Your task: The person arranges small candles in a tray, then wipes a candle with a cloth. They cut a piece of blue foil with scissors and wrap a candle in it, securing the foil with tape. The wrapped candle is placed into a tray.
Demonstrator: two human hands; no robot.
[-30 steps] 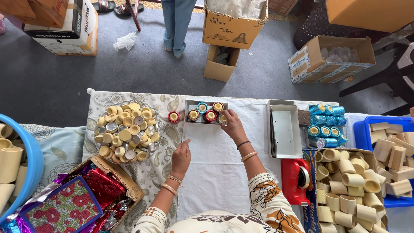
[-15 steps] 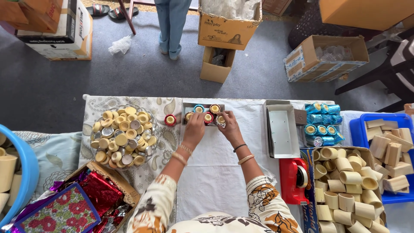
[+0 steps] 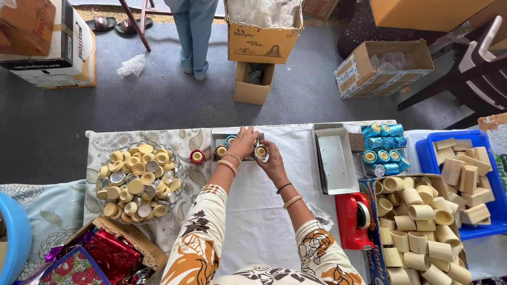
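A small grey box point(image 3: 216, 139) sits at the far edge of the white-clothed table point(image 3: 264, 221), holding several foil-wrapped candle cups in gold, red and blue. My left hand point(image 3: 244, 141) reaches into the box, fingers curled over the cups in its middle. My right hand point(image 3: 268, 154) grips the box's right end beside a gold-wrapped cup point(image 3: 260, 152). A loose red-wrapped cup point(image 3: 197, 156) stands just left of the box.
A glass bowl point(image 3: 138, 179) heaped with cream candles lies left. An open grey box point(image 3: 336, 158), blue-wrapped cups point(image 3: 381, 149), a red tape dispenser point(image 3: 354, 219), a carton of cream tubes point(image 3: 422, 227) and a blue tray point(image 3: 465, 169) lie right. A person's legs point(image 3: 194, 31) stand beyond.
My left hand rose from the bare cloth up to the small box and now covers its middle. My right hand stayed at the box's right end.
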